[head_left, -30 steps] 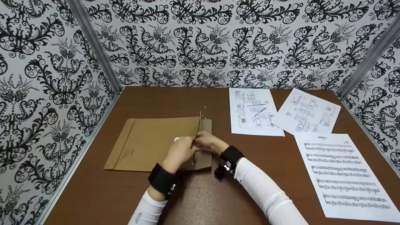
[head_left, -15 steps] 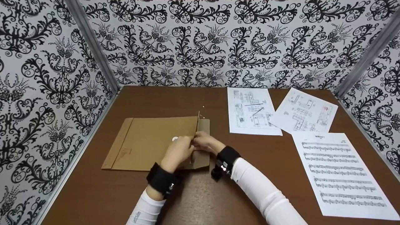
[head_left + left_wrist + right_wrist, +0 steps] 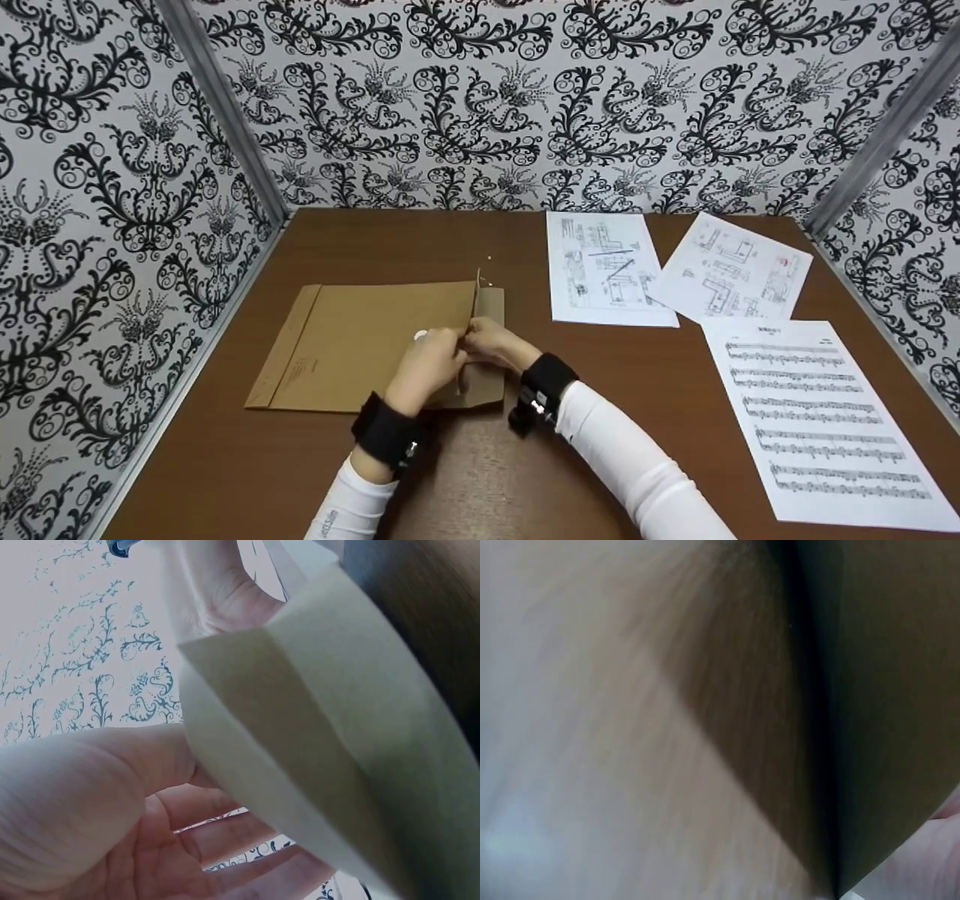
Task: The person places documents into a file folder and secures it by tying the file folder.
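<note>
A brown kraft paper envelope (image 3: 375, 322) lies flat on the table, its open end toward the right with the upper sheet lifted there. My left hand (image 3: 429, 364) pinches the lifted edge from above, near a white round button (image 3: 421, 334). In the left wrist view, the thumb and fingers of that hand (image 3: 90, 802) meet the folded paper edge of the envelope (image 3: 375, 682). My right hand (image 3: 495, 341) has curled fingers at the same edge, touching or nearly touching the left; its fingertips are hidden. The envelope's flap (image 3: 491, 304) extends beneath the right hand.
Two sheets with technical drawings (image 3: 611, 296) (image 3: 739, 266) lie at the back right, one with dark thin lines across it. A sheet of music (image 3: 825, 420) is at the right. Patterned wall panels (image 3: 480, 97) enclose the brown table (image 3: 480, 480). A thin string (image 3: 486, 281) shows by the envelope's far corner.
</note>
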`<state>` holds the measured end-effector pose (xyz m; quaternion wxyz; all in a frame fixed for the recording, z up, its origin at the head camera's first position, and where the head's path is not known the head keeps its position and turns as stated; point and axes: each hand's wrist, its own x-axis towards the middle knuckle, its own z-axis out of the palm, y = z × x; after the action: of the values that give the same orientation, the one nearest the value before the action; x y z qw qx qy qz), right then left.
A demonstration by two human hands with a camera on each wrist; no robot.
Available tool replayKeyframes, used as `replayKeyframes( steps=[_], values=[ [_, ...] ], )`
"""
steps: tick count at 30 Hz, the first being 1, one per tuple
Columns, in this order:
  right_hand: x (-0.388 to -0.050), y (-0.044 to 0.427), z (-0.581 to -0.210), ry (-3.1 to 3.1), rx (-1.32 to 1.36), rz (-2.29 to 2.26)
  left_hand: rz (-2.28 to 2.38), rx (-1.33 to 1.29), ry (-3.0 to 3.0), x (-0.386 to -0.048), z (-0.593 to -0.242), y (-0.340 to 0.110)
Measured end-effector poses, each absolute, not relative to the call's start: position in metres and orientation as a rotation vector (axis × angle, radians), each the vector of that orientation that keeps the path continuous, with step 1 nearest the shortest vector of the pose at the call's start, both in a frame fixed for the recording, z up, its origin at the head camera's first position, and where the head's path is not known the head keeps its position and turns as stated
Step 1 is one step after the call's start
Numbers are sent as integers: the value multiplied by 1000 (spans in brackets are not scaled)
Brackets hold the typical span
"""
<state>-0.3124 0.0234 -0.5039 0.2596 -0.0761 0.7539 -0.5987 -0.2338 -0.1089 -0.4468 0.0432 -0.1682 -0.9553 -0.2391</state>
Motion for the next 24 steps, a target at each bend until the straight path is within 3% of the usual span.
replayKeyframes(
  steps=[13,24],
  values=[
    [-310,36,-493,1904,-224,-1648,-750,-476,-2908,-234,-445,-111],
    [-309,78,-474,1813,-288,-1693,-692,-461,-2914,-235,-448,-109]
  ],
)
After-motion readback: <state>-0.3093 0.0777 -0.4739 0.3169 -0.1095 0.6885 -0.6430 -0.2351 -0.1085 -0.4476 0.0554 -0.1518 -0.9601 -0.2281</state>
